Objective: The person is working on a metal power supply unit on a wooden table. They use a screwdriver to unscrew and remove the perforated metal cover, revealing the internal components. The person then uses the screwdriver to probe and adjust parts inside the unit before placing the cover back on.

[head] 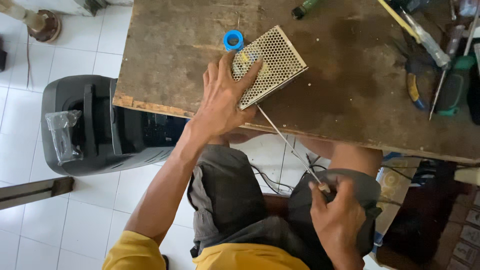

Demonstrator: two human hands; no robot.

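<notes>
A metal box with a perforated mesh cover [275, 60] lies on the worn wooden table [350, 85] near its front edge. My left hand [222, 97] presses flat on the box's near corner, holding it down. My right hand [337, 215] sits below the table edge over my lap, gripping the handle of a long thin screwdriver [287, 145]. Its shaft slants up and left, and the tip meets the near side of the box. A blue roll of tape [233, 39] stands just behind the box.
Several screwdrivers and pliers [435, 55] lie at the table's right end. A black plastic device [95, 125] stands on the white tiled floor at the left, partly under the table. Cables [272, 181] run beneath the table between my knees.
</notes>
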